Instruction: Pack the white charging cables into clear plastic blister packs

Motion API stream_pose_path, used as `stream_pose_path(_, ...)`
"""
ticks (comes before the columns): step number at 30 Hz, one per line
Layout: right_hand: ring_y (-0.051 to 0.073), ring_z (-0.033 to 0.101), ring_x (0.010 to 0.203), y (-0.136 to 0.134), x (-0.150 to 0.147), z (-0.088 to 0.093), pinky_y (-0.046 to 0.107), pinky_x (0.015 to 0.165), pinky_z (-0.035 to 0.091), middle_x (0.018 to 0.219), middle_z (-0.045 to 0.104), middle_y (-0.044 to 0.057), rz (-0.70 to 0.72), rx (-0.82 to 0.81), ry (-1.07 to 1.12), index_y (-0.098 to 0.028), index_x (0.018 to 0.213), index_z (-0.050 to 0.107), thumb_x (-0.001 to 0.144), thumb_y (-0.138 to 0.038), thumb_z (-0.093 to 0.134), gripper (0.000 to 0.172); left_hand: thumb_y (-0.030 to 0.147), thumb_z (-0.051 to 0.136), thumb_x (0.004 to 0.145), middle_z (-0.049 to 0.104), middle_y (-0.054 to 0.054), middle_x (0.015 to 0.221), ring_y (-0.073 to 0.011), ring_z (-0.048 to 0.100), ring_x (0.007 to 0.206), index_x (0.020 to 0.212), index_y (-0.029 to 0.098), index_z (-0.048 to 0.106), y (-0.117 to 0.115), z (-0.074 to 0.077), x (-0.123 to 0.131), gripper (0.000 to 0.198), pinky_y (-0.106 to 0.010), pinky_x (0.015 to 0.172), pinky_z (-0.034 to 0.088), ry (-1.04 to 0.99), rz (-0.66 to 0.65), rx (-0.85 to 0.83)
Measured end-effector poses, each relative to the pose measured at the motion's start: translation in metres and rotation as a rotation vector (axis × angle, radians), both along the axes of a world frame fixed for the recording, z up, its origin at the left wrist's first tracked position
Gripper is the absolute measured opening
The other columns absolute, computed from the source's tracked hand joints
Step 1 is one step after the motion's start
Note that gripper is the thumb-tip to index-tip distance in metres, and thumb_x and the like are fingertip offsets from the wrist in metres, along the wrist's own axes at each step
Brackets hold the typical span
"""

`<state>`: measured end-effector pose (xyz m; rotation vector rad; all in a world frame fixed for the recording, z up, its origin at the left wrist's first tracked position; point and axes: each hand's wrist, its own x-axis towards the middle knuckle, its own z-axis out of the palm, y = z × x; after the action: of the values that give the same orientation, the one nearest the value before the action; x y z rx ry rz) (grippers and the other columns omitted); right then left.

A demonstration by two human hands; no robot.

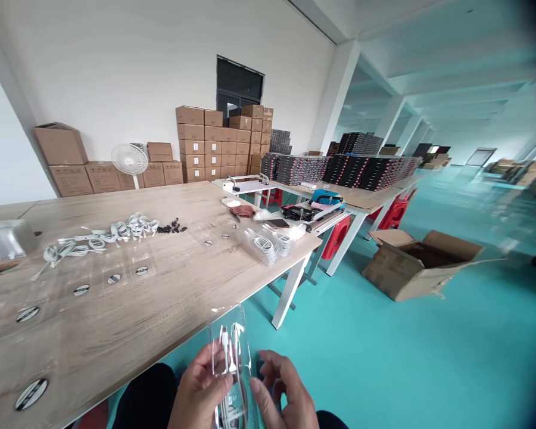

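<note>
Over the table's front edge, my left hand [199, 388] pinches a clear plastic bag [239, 319] between thumb and fingers. Inside the bag lies a coiled white cable [231, 360], its plug ends toward the top. My right hand [290, 390] is just right of the bag, fingers curled and thumb held apart from them; I see nothing in its grasp. On the table, several flat clear bags with black-and-white oval labels [81, 290] lie in a row. Farther back are a heap of white cables [134, 226] and small black pieces [172, 227].
Bagged cables [268, 243] sit at the table's right corner, near a brown cloth [242, 211] and a dark phone-like slab [277, 223]. An open carton [411, 268] stands on the green floor. Behind are a white fan [129, 159], stacked cartons [213, 146] and stacked black boxes [346, 171].
</note>
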<state>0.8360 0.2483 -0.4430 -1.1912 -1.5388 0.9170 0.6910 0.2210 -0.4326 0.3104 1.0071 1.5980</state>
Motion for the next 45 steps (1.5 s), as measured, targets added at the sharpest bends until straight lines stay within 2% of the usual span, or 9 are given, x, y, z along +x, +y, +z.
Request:
stream_pose_path(4, 0.019, 0.061, 0.067, 0.007, -0.005, 0.026, 0.03, 0.064, 0.053, 0.084, 0.068, 0.004, -0.001, 0.173, -0.187, -0.025, 0.106, 0.069, 0.09, -0.045, 0.063, 0.027, 0.032, 0.091, 0.052, 0.08, -0.015, 0.094, -0.0373, 0.073, 0.097, 0.095, 0.018, 0.081, -0.003, 0.005, 0.013, 0.046, -0.044, 0.089, 0.056, 0.05, -0.071, 0.055)
stream_pose_path(9, 0.018, 0.062, 0.069, 0.008, -0.025, 0.041, 0.029, 0.062, 0.05, 0.086, 0.067, 0.003, -0.02, 0.134, -0.204, -0.025, 0.091, 0.067, 0.094, -0.039, 0.054, 0.019, 0.022, 0.09, 0.051, 0.08, -0.012, 0.099, -0.0369, 0.073, 0.103, 0.098, 0.022, 0.081, -0.004, 0.005, 0.021, 0.048, -0.045, 0.095, 0.055, 0.097, 0.007, 0.023)
stream_pose_path(16, 0.015, 0.06, 0.059, 0.016, -0.021, 0.045, 0.027, 0.056, 0.046, 0.072, 0.067, 0.001, 0.243, -0.254, 0.355, -0.021, 0.083, 0.063, 0.082, -0.055, 0.072, 0.035, 0.028, 0.091, 0.058, 0.074, -0.013, 0.114, -0.0331, 0.074, 0.095, 0.151, 0.036, 0.043, -0.007, -0.003, 0.006, 0.105, -0.037, 0.072, 0.058, -0.016, 0.027, 0.061)
stream_pose_path(20, 0.008, 0.054, 0.054, 0.026, -0.013, 0.044, 0.023, 0.054, 0.038, 0.078, 0.069, 0.001, 0.311, -0.401, 0.654, -0.018, 0.087, 0.07, 0.073, -0.048, 0.085, 0.036, 0.038, 0.094, 0.053, 0.07, -0.015, 0.124, -0.0296, 0.073, 0.088, 0.106, 0.025, 0.08, -0.009, 0.001, 0.001, 0.056, -0.033, 0.069, 0.059, 0.073, 0.027, 0.034)
stream_pose_path(22, 0.008, 0.053, 0.054, 0.028, -0.011, 0.043, 0.022, 0.053, 0.036, 0.077, 0.069, 0.001, 0.319, -0.433, 0.707, -0.018, 0.087, 0.072, 0.071, -0.047, 0.087, 0.036, 0.047, 0.092, 0.054, 0.07, -0.016, 0.121, -0.0292, 0.072, 0.085, 0.076, 0.019, 0.082, -0.008, -0.001, 0.001, 0.038, -0.033, 0.065, 0.059, 0.206, 0.025, 0.061)
stream_pose_path(25, 0.007, 0.053, 0.054, 0.026, -0.011, 0.04, 0.021, 0.053, 0.036, 0.076, 0.07, 0.001, 0.335, -0.434, 0.714, -0.018, 0.083, 0.074, 0.071, -0.047, 0.087, 0.034, 0.053, 0.087, 0.059, 0.066, -0.016, 0.124, -0.0289, 0.071, 0.088, 0.073, 0.021, 0.081, -0.007, -0.009, 0.004, 0.036, -0.031, 0.06, 0.059, 0.474, 0.03, 0.184)
stream_pose_path(31, 0.01, 0.054, 0.058, 0.02, -0.017, 0.042, 0.024, 0.057, 0.041, 0.07, 0.065, -0.001, 0.389, -0.341, 0.577, -0.019, 0.082, 0.071, 0.077, -0.052, 0.079, 0.034, 0.051, 0.074, 0.076, 0.069, -0.016, 0.12, -0.0355, 0.061, 0.123, 0.071, 0.026, 0.079, -0.003, -0.028, 0.004, 0.026, -0.025, 0.058, 0.057, 0.865, 0.022, 0.29)
stream_pose_path(39, 0.012, 0.045, 0.059, 0.029, -0.012, 0.073, 0.026, 0.056, 0.037, 0.063, 0.055, -0.003, 0.365, -0.209, -0.081, -0.017, 0.078, 0.07, 0.082, -0.04, 0.069, 0.024, 0.04, 0.072, 0.077, 0.066, -0.013, 0.122, -0.0212, 0.068, 0.079, 0.066, 0.022, 0.07, -0.003, -0.037, -0.014, 0.021, -0.027, 0.056, 0.052, 0.978, -0.076, 0.291)
stream_pose_path(45, 0.008, 0.044, 0.045, 0.034, -0.011, 0.084, 0.023, 0.046, 0.031, 0.053, 0.055, -0.006, 0.435, -0.277, -0.327, -0.019, 0.071, 0.063, 0.088, -0.038, 0.059, 0.026, 0.019, 0.069, 0.069, 0.065, -0.014, 0.127, -0.0226, 0.07, 0.081, 0.061, 0.021, 0.068, -0.002, -0.043, -0.02, 0.008, -0.034, 0.071, 0.057, 1.111, -0.205, 0.25)
